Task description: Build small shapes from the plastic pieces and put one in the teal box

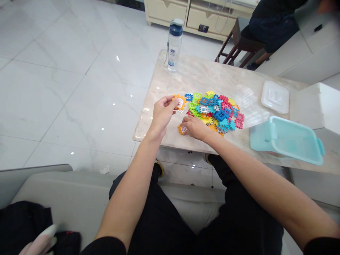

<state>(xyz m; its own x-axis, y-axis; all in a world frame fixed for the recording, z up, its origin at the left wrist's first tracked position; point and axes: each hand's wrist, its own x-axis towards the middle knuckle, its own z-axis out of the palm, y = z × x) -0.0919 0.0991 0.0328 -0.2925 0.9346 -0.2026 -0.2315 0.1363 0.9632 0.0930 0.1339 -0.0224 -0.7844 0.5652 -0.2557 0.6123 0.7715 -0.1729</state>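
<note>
Pinched in my left hand is an orange interlocking building tile with a white window insert, raised at the left side of the pile. My right hand rests low by the table's near edge, its fingers closed on a second orange tile that also carries a white window. Right beside both hands spreads a heap of notched plastic tiles in blue, green, red, yellow and orange. A blue tile lies at the heap's left end. My fingers partly cover both held tiles.
On the marble-look table stand a clear water bottle at the far left and a teal bin at the right. A translucent lid lies behind the bin, near a white box. A person sits on a stool beyond.
</note>
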